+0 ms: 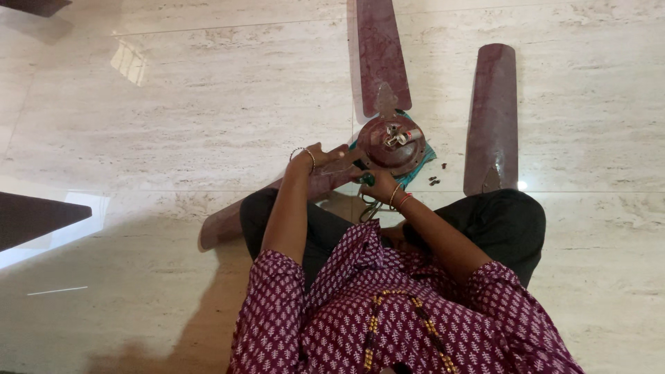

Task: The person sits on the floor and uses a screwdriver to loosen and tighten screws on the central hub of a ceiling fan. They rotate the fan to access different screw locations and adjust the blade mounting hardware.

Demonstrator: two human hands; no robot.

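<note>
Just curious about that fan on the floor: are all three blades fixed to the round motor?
No: one maroon blade lies apart on the floor, beside the motor hub, not joined to it.

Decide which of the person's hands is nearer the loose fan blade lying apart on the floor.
Right. The right hand is just beside the motor hub, closer to the loose blade; the left hand is farther away.

Ceiling fan motor hub (391, 144), maroon, round, lies flat on floor w/ wiring & metal bits showing on top, teal cloth under it. One maroon blade (379, 55) attached, pointing away from me. Blade (277, 197) nearest me runs diagonally toward my knee. Third blade (492, 118) lies detached, just beside hub.
</note>
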